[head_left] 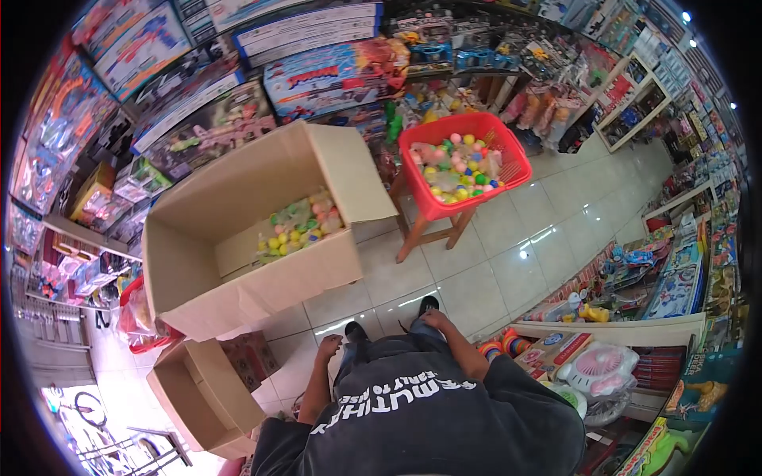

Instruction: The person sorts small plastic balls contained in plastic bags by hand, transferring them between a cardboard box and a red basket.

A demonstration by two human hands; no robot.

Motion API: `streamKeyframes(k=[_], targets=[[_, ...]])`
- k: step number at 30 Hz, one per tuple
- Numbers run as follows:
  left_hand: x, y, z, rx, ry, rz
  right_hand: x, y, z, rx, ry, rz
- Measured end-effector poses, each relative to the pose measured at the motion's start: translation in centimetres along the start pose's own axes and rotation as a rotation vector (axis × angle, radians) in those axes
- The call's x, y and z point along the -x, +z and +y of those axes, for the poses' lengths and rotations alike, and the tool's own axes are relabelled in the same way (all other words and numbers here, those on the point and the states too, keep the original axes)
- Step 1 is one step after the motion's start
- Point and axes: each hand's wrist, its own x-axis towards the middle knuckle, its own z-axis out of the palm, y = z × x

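My left hand [330, 346] hangs low in front of me with its fingers curled, and nothing shows in it. To its right, my right hand [433, 319] is also closed, close above my shoe, with no object visible in it. Ahead of both hands stands a large open cardboard box [254, 289] holding bagged colored balls [298, 228] at its right end. Beyond, a red plastic basket [419, 190] full of colored balls [460, 165], some in clear bags, rests on a wooden stool [417, 236]. Neither hand touches the box or basket.
A smaller open cardboard box [186, 397] is at lower left, near a red container [136, 313]. Toy shelves line the left and back. At right, a display holds a pink-and-white fan [599, 371]. Tiled floor [492, 254] runs between the stool and the right-hand display.
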Motion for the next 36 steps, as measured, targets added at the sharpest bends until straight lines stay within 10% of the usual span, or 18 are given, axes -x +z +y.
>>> streamKeyframes(k=[4,8,10,20,25,36], targets=[[-1.8,3.6,5.2,0.12,0.05,0.042,-1.6,-4.5,2.2,-0.011,-0.18,-0.052],[-2.6,10.7,11.4,0.162,0.048,0.057,-1.3,-10.2,4.4,-0.315,-0.034,-0.212],[-3.8,14.8,13.3,0.2,0.47,0.146,-1.0,-12.2,6.5,-0.387,-0.056,-0.173],[-6.2,22.6,23.4,-0.096,0.536,-0.125,2.1,-18.4,15.3,-0.648,0.278,-0.089],[-0.7,21.4,32.0,-0.547,0.895,-0.137,0.8,-21.1,12.3,-0.769,0.145,-0.053],[1.5,17.5,53.0,-0.194,1.074,0.164,1.4,-39.2,-3.6,-0.617,-0.342,-0.265]])
